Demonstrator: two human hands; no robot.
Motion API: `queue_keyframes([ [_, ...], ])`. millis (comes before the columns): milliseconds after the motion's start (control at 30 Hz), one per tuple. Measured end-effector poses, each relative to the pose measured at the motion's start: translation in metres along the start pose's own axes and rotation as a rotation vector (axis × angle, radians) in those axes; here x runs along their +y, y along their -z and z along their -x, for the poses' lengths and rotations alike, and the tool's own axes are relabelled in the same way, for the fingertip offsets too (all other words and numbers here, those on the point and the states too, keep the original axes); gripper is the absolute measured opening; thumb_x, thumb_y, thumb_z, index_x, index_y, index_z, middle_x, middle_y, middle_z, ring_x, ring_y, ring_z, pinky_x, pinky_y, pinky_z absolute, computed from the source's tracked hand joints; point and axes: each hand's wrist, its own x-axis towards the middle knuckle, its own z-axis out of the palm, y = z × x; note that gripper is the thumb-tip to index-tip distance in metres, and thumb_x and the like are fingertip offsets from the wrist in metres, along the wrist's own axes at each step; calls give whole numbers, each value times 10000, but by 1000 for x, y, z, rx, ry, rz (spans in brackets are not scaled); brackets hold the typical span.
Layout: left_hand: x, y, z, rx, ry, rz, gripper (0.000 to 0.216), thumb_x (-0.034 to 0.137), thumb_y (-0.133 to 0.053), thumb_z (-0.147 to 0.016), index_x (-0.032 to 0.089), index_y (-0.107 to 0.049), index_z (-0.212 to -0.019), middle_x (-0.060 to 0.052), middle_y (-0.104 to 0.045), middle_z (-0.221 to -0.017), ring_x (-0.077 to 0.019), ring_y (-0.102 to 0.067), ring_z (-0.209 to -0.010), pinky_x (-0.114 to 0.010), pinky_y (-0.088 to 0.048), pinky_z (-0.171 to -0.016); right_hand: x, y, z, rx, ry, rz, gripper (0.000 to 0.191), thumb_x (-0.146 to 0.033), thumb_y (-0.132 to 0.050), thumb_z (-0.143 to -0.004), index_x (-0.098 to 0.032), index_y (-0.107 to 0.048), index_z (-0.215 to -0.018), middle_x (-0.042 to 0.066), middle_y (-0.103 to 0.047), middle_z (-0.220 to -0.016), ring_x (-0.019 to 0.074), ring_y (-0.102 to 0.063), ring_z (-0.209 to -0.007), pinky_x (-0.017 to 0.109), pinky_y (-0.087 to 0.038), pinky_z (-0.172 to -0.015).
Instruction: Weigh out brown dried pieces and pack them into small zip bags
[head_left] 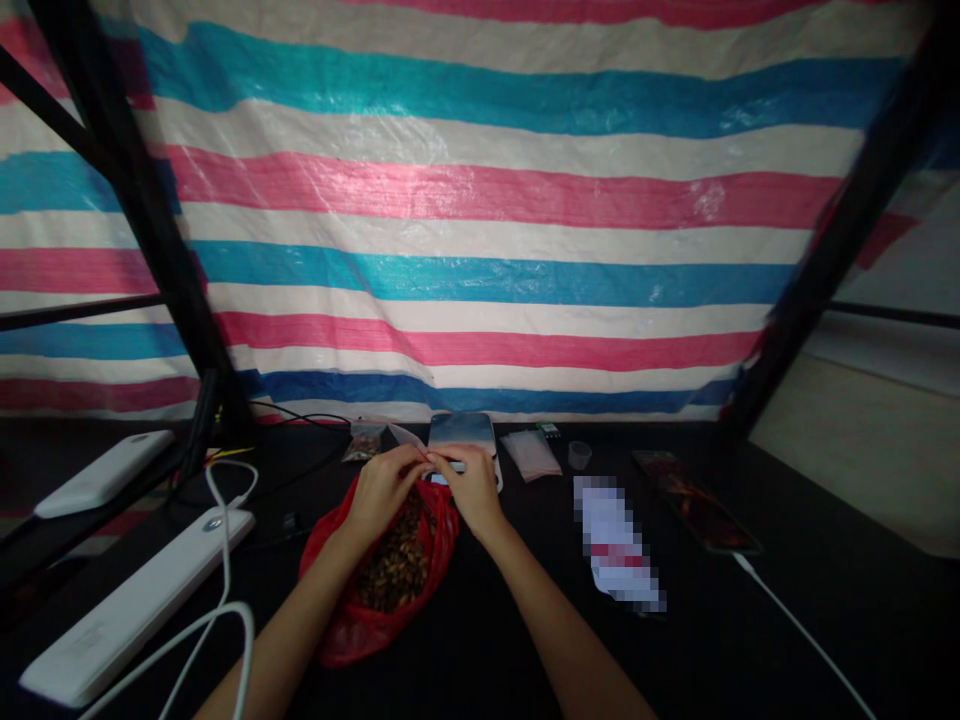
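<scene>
My left hand (386, 487) and my right hand (471, 490) meet at the fingertips, both pinched on a small clear plastic bag (406, 437). Part of that bag is hidden behind my fingers. Under and between my forearms lies an open red plastic bag (442, 535) full of small brown pieces (395, 570) that look like seeds or beans. Just behind my right hand is a small digital scale (461, 430) with a shiny platform, partly covered by the hand. A filled clear bag (365, 441) rests beyond my left hand.
Right of the scale lie a stack of flat clear bags (532, 453) and a small clear cup (579, 455). A blurred-out white packet (616, 540) and a plugged-in phone (697, 500) are farther right. White power strips (142, 605) with a looping cable (225, 540) occupy the left.
</scene>
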Motion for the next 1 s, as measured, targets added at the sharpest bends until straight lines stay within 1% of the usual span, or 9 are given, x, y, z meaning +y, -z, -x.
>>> queue_keyframes([
  [67,-1,0,0,2,24,-27,209,342,-479,-820,197,-629,-805,-20,-656,-812,-156,-601,-728,-225,-419,-655,-1,0,0,-30,10,0,185,-286,-606,-744,-256,-688,-907,17,-708,-863,191,-650,-806,324,-477,-806],
  [133,-1,0,0,-9,62,-65,189,337,-501,-804,196,-624,-776,-7,-646,-753,-147,-585,-667,-222,-405,-625,0,-1,0,-52,-26,-63,284,-281,-625,-724,-238,-649,-1003,26,-706,-862,182,-656,-778,312,-498,-772],
  [200,-1,0,0,-24,81,-86,194,344,-507,-799,192,-620,-759,0,-631,-706,-142,-569,-634,-222,-390,-612,1,-4,1,-50,-77,-139,309,-275,-622,-721,-214,-630,-1023,30,-705,-835,172,-659,-751,291,-516,-725],
  [300,0,0,0,-51,74,-68,225,373,-494,-803,189,-619,-769,-8,-634,-733,-146,-570,-660,-225,-382,-625,5,-6,2,-24,-108,-168,161,-276,-594,-737,-187,-662,-853,28,-697,-768,166,-659,-717,276,-521,-689],
  [367,1,0,0,-81,65,-34,228,375,-485,-809,192,-617,-777,-11,-637,-756,-152,-573,-686,-228,-382,-641,7,-6,2,-27,-104,-162,125,-268,-578,-746,-179,-664,-761,22,-689,-719,162,-655,-683,271,-518,-673],
  [533,5,2,-1,-116,55,14,243,304,-394,-856,195,-597,-776,-29,-634,-794,-170,-576,-759,-240,-377,-680,12,-6,0,-47,-126,-197,156,-278,-547,-763,-177,-660,-726,13,-683,-675,157,-652,-649,268,-519,-660],
  [700,13,0,1,-130,110,-129,249,317,-343,-880,208,-543,-776,0,-600,-665,-154,-572,-630,-216,-323,-570,15,-8,1,-2,-162,-118,160,-284,-537,-761,-172,-641,-714,30,-685,-697,165,-652,-627,258,-517,-606],
  [833,15,0,3,-113,117,-287,214,320,-370,-869,209,-525,-773,4,-593,-630,-154,-573,-595,-216,-268,-522,11,-9,1,-1,-130,32,164,-264,-522,-764,-182,-619,-660,18,-670,-658,156,-639,-596,241,-494,-581],
  [1000,16,8,1,35,217,-378,215,320,-381,-856,196,-530,-762,-4,-605,-646,-141,-569,-588,-219,-254,-514,17,-5,0,61,-144,139,176,-293,-501,-773,-187,-584,-661,14,-646,-642,147,-621,-558,218,-460,-514],
])
